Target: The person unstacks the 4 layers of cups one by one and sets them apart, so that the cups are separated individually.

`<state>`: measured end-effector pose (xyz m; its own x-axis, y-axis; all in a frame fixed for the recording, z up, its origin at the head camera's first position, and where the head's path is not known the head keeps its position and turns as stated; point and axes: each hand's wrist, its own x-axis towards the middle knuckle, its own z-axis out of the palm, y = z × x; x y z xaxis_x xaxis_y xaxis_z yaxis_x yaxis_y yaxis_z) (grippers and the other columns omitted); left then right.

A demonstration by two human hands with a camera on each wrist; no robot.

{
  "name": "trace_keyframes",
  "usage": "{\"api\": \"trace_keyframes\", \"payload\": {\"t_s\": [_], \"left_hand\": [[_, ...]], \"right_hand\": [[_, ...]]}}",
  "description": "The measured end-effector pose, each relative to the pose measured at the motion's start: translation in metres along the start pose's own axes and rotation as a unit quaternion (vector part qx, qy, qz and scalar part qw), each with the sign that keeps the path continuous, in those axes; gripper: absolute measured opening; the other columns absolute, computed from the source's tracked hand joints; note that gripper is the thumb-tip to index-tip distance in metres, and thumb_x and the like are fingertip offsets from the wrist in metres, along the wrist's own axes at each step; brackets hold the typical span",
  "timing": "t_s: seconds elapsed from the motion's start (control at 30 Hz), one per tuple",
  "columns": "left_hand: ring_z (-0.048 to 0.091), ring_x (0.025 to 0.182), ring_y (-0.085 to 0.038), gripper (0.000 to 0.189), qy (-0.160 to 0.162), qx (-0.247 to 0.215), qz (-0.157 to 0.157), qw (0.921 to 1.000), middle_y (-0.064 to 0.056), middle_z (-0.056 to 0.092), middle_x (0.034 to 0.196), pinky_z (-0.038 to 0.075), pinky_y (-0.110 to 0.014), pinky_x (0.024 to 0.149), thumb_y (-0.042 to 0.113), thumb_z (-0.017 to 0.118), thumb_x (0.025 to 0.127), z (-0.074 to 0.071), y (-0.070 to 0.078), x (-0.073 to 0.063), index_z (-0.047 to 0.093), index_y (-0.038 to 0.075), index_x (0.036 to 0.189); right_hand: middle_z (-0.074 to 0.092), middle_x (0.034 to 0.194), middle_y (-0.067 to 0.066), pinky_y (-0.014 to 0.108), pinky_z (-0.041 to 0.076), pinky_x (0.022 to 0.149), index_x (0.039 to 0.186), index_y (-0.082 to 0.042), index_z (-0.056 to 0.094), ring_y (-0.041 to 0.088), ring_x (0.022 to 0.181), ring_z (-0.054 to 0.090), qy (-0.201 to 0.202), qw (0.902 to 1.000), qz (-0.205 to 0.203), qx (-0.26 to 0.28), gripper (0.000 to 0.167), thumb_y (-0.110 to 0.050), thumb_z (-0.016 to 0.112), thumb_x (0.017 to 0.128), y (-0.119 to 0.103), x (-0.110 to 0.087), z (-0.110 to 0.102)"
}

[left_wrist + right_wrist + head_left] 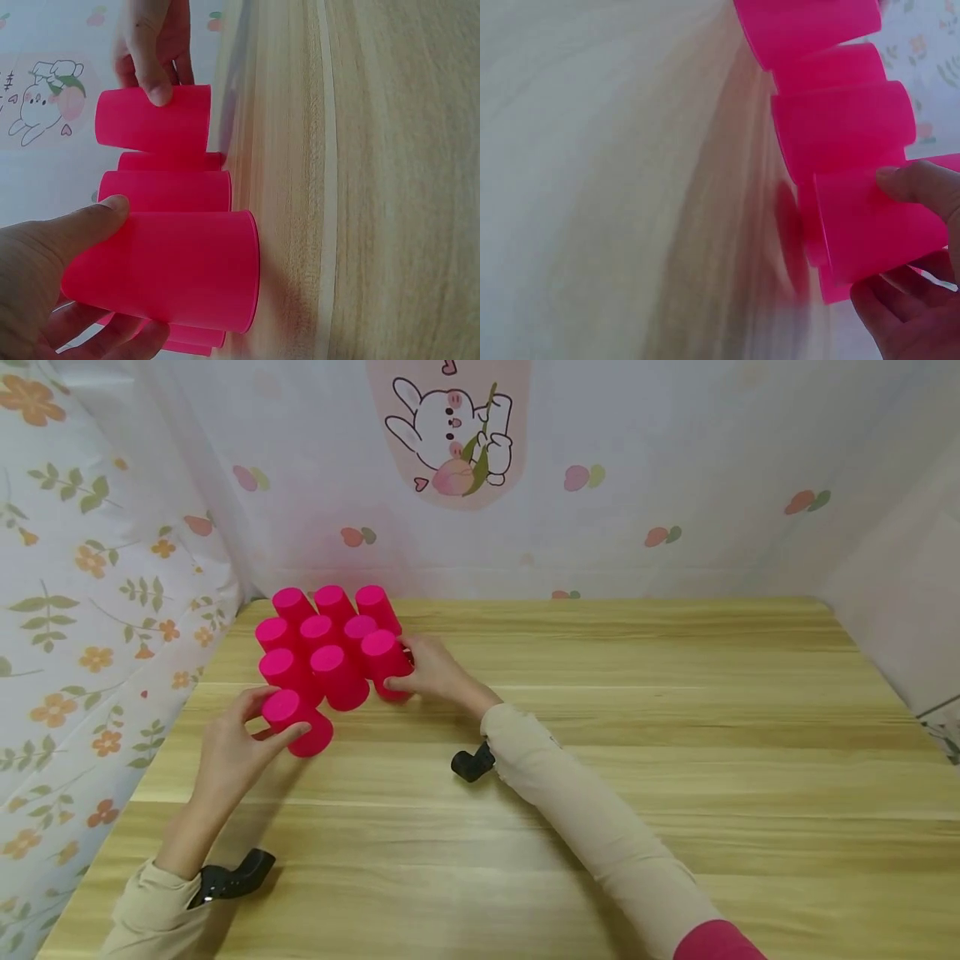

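Note:
Several bright pink cups stand upside down in a cluster at the far left of the wooden table [675, 735]. My left hand [228, 747] grips the nearest pink cup [309, 733], thumb on one side and fingers round the other. At the cluster's right side, my right hand [438, 670] holds another pink cup [382, 647] between thumb and fingers. In the right wrist view, this held cup [874, 217] overlaps the cups behind it, with a pink reflection on the table beside its rim. Between the two hands is a third cup [341, 681], untouched.
Behind the table hangs a white curtain [637, 460] with a rabbit print. A floral cloth [82, 610] borders the left side. Black wrist mounts [243, 874] stick out from both sleeves, low over the table.

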<state>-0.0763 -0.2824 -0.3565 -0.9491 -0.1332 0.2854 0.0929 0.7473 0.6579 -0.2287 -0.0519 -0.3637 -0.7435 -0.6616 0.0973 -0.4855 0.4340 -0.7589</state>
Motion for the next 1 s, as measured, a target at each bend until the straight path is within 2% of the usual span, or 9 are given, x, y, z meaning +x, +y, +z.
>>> {"api": "trace_keyframes", "payload": {"t_s": [0.17,0.4,0.63,0.73,0.83,0.9,0.97,1.0], "left_hand": [[0.057,0.102,-0.037,0.057,-0.001,0.005,0.001,1.0000,-0.021,0.059,0.113,0.048,-0.019,0.070,0.019,0.079,0.075,0.000,0.002,0.000,0.051,-0.001,0.121],[0.056,0.103,-0.037,0.059,-0.007,0.008,0.000,0.9999,-0.021,0.058,0.116,0.049,-0.031,0.071,0.019,0.078,0.076,0.000,0.004,-0.001,0.049,-0.001,0.123],[0.057,0.101,-0.037,0.058,-0.004,0.014,0.026,0.9996,-0.021,0.059,0.112,0.050,-0.031,0.068,0.013,0.079,0.074,0.003,0.004,0.000,0.049,-0.004,0.122],[0.058,0.098,-0.037,0.058,-0.001,0.019,0.041,0.9990,-0.021,0.060,0.109,0.051,-0.033,0.066,0.009,0.079,0.073,0.004,0.004,0.001,0.049,-0.005,0.121],[0.058,0.096,-0.038,0.061,0.002,0.024,0.050,0.9984,-0.023,0.060,0.109,0.052,-0.041,0.066,0.004,0.080,0.071,0.005,0.005,0.001,0.049,-0.006,0.123],[0.057,0.098,-0.040,0.066,0.002,0.028,0.045,0.9986,-0.025,0.058,0.111,0.051,-0.048,0.068,0.004,0.079,0.072,0.004,0.007,-0.001,0.045,-0.006,0.128],[0.055,0.101,-0.042,0.072,0.023,0.047,0.044,0.9977,-0.026,0.057,0.115,0.050,-0.053,0.072,0.006,0.079,0.073,0.001,0.012,-0.005,0.040,-0.005,0.133],[0.054,0.103,-0.043,0.074,0.043,0.055,0.054,0.9960,-0.027,0.056,0.116,0.049,-0.054,0.076,0.008,0.078,0.074,-0.002,0.016,-0.008,0.039,-0.006,0.135]], "right_hand": [[0.054,0.119,0.011,0.018,0.045,0.084,0.126,0.004,0.047,0.020,0.106,0.053,-0.002,0.9997,0.011,-0.021,0.059,-0.020,0.073,0.079,0.001,-0.001,0.005],[0.052,0.121,0.010,0.019,0.044,0.086,0.126,0.003,0.048,0.019,0.107,0.051,0.004,0.9994,0.011,-0.033,0.059,-0.020,0.074,0.078,0.005,-0.001,0.009],[0.054,0.115,0.009,0.018,0.044,0.083,0.123,0.001,0.049,0.019,0.104,0.053,-0.001,0.9998,0.017,-0.010,0.057,-0.019,0.075,0.077,0.009,-0.002,0.013],[0.056,0.112,0.009,0.019,0.044,0.082,0.122,0.001,0.050,0.018,0.101,0.053,-0.006,0.9997,0.018,-0.016,0.056,-0.019,0.075,0.077,0.010,-0.004,0.012],[0.056,0.115,0.010,0.021,0.043,0.086,0.125,0.002,0.049,0.019,0.103,0.053,-0.019,0.9994,0.022,-0.018,0.059,-0.018,0.076,0.076,0.013,-0.006,0.008],[0.055,0.122,0.012,0.024,0.042,0.091,0.128,0.003,0.046,0.022,0.108,0.053,-0.031,0.9988,0.027,-0.026,0.063,-0.018,0.076,0.077,0.016,-0.010,0.000],[0.050,0.130,0.015,0.028,0.040,0.096,0.133,0.004,0.042,0.026,0.115,0.050,-0.045,0.9978,0.033,-0.036,0.069,-0.019,0.075,0.077,0.020,-0.016,-0.014],[0.048,0.133,0.016,0.030,0.038,0.099,0.135,0.004,0.041,0.027,0.119,0.047,-0.052,0.9965,0.038,-0.053,0.071,-0.021,0.075,0.078,0.023,-0.021,-0.023]]}}
